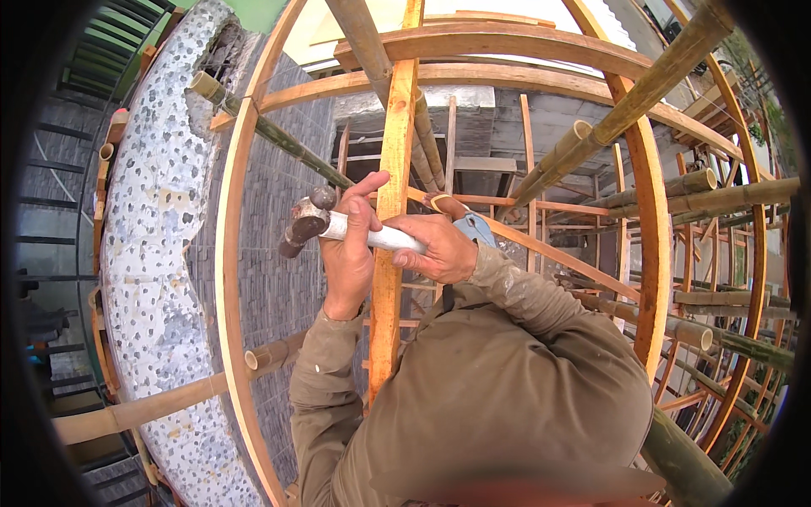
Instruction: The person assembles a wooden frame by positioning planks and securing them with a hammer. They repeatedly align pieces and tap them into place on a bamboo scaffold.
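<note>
A hammer [384, 237] with a white handle and a worn, dark metal head lies crosswise in front of me, its head to the left. My right hand [441, 247] is wrapped round the end of the handle. Close behind the head, my left hand [347, 258] holds the handle with the thumb across it, while a finger or two stretch up towards the wooden beam [395, 152]. That beam runs away from me beneath the handle and both hands. Whether a small item such as a nail sits in the left fingers cannot be made out.
Curved-looking timber [232, 245] stands on the left, beside a speckled stone-patterned surface [156, 220]. Crosswise timbers [507, 38] span the far side. Bamboo poles [625, 106] slant in from the right. Below, a foot in a sandal [446, 204] shows among lower framing.
</note>
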Demonstrator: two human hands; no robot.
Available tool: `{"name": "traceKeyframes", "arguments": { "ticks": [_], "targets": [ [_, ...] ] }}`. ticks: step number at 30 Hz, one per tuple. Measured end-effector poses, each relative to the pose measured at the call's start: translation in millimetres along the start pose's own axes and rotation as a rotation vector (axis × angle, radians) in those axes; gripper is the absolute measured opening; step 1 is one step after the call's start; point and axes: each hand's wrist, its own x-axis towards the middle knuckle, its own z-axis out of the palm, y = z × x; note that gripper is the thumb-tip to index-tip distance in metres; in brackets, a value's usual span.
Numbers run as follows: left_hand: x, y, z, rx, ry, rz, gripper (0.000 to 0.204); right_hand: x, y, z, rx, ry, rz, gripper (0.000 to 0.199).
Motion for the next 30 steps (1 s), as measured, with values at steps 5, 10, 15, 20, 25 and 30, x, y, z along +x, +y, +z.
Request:
{"name": "traceKeyframes", "arguments": {
  "ticks": [5,10,15,20,25,30],
  "targets": [
    [-0.9,0.4,3.4,0.003,-0.053,-0.062,0.042,-10.7,6.7,15.3,0.067,-0.001,0.152,0.042],
    [-3.0,1.9,6.1,0.08,-0.058,-0.083,0.044,-16.5,14.7,23.1,0.07,0.05,0.148,0.038],
    [-3.9,1.5,11.1,0.126,-0.076,-0.001,0.045,-21.8,23.0,25.7,0.055,0.082,0.104,0.038],
    [-7.6,0.8,14.4,0.135,-0.094,-0.005,0.047,-26.1,28.9,26.4,0.026,0.085,0.096,0.037],
    [-10.1,-5.0,13.8,0.158,-0.126,0.02,0.047,-27.5,28.5,27.0,0.02,0.095,0.086,0.036],
    [-16.7,-13.4,1.1,0.033,-0.149,-0.036,0.049,-28.9,22.1,18.3,0.034,0.094,0.112,0.034]
  ]
}}
